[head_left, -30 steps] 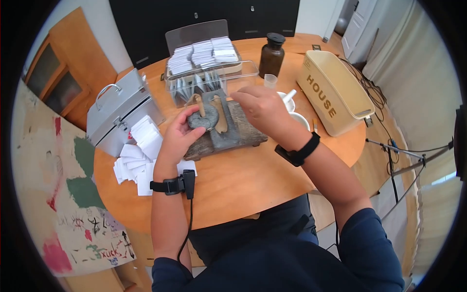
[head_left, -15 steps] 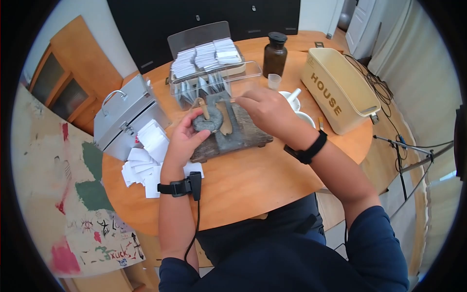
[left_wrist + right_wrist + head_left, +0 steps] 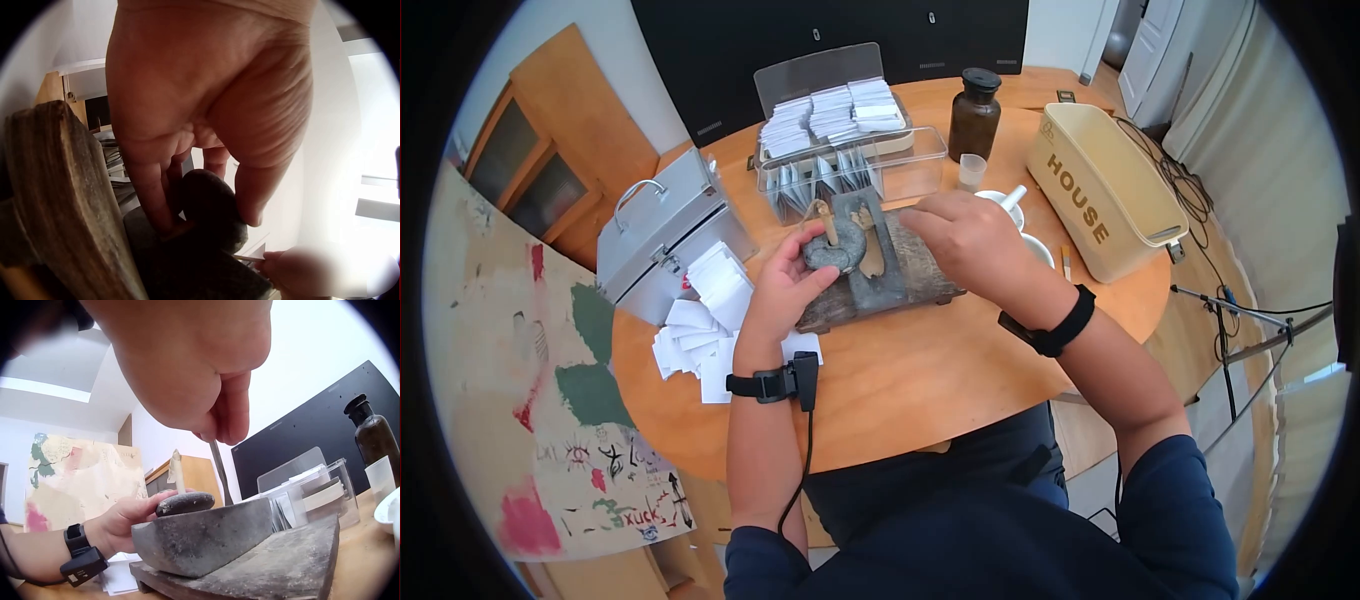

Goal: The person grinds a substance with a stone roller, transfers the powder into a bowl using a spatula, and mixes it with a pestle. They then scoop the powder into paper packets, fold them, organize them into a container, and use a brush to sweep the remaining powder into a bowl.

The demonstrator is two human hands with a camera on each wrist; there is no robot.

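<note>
My left hand (image 3: 785, 290) grips a round grey stone grinding disc (image 3: 847, 250), thumb on its near side and fingers beyond. A wooden handle (image 3: 177, 474) stands up out of the disc. The disc leans over the left side of a boat-shaped stone grinding trough (image 3: 878, 292), which has tan material inside. My right hand (image 3: 970, 240) is at the trough's far right, fingertips together, pinching a thin metal spatula (image 3: 220, 467). In the right wrist view the spatula slants down behind the trough's rim, its lower tip hidden.
The trough sits on a weathered wooden stand (image 3: 925, 270). White paper packets (image 3: 690, 335) and a metal case (image 3: 665, 235) lie left. Behind are a clear packet box (image 3: 915, 175) and brown bottle (image 3: 975, 120). Right are a small cup (image 3: 971, 172), white mortar (image 3: 1003, 203), brush (image 3: 1066, 260) and HOUSE bin (image 3: 1090, 200).
My right hand has moved slightly right, away from the trough, still pinching the spatula. The left hand keeps its hold on the disc. The whole head view has shifted a little.
</note>
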